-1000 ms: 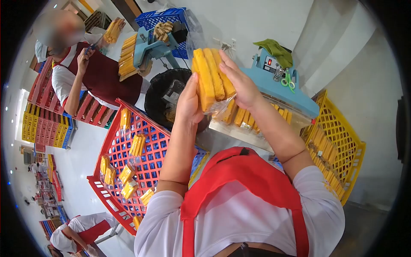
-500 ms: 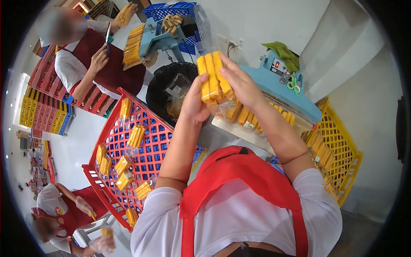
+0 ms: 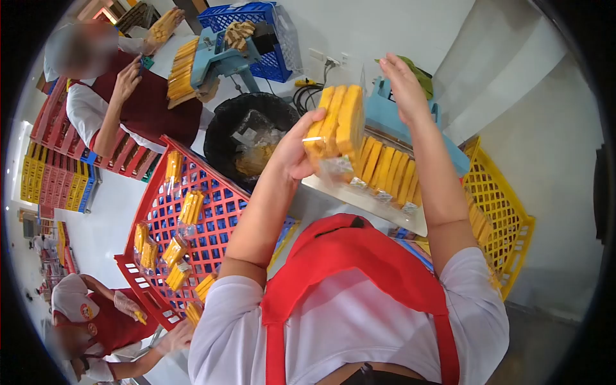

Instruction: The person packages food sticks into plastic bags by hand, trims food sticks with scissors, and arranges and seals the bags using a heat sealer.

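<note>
Packet of yellow sticks (image 3: 337, 122) is held up in the left hand (image 3: 298, 144), above the near left end of the row of bagged sticks (image 3: 388, 170). The left thumb and fingers grip its left side, and clear wrap bunches at the bottom. In the earlier frames both hands pressed it from either side; now the right hand (image 3: 404, 86) has let go and lifted away, open with fingers extended, near the green cloth (image 3: 423, 80) and over the blue machine (image 3: 378, 115). With that forearm shifted right, more of the row shows on the pale tabletop (image 3: 359, 199).

Left of the packet is the black-lined bin (image 3: 221, 122), then the red crate (image 3: 135, 279) with several small packets. On the right, the yellow crate (image 3: 497, 212) holds more sticks. At lower left, a co-worker (image 3: 96, 308) now has one hand beside the red crate's lower corner; before, it was farther from the crate.
</note>
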{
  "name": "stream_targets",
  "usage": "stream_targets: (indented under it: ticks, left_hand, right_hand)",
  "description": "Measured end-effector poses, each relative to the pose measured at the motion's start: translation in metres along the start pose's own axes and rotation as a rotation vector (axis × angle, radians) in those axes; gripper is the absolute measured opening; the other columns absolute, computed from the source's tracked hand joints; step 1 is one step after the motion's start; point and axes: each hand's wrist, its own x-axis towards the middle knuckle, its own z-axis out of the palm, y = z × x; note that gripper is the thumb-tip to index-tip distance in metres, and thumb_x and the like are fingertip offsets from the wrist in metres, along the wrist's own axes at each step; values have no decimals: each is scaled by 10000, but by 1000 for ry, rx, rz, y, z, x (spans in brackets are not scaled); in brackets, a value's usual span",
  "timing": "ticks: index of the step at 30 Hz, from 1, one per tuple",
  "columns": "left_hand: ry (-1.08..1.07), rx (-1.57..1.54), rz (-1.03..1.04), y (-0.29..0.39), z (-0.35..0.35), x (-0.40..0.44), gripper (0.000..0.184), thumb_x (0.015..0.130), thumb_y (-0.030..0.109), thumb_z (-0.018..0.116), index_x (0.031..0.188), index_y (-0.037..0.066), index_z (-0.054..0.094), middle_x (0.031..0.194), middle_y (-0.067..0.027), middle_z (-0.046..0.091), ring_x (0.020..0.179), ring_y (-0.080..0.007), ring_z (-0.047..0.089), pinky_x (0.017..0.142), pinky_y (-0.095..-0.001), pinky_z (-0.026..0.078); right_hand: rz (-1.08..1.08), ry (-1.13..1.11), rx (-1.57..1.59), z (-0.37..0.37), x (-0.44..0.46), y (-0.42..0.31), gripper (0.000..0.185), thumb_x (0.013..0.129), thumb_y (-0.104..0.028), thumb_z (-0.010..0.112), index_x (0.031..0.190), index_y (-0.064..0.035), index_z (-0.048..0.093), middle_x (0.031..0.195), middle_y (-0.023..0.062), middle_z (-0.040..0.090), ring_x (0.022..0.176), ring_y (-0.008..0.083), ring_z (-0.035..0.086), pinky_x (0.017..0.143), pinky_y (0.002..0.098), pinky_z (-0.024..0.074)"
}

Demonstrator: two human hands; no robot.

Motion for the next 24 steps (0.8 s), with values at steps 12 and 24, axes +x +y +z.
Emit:
stream_targets:
  ticks: [12,24]
  left_hand:
    - [-137,-200,-188,-33,7,37,447,836,357,417,1160,52,455,1097,-144,528,996,-290,518,827,-464,427]
    - [-159,-275,-189,-54,29,38,443,838,367,388,1136,53,481,1148,-139,504,1000,-312,517,833,-439,431]
  right_hand:
    - [150,-193,109,-17,-14,29,470,815,-358,523,1140,-25,462,1010,50,523,901,118,480,790,244,371]
    - [1,-61,-40,-54,-18,12,528,817,-350,526,1189,-1,391,1004,89,510,893,134,488,754,250,396]
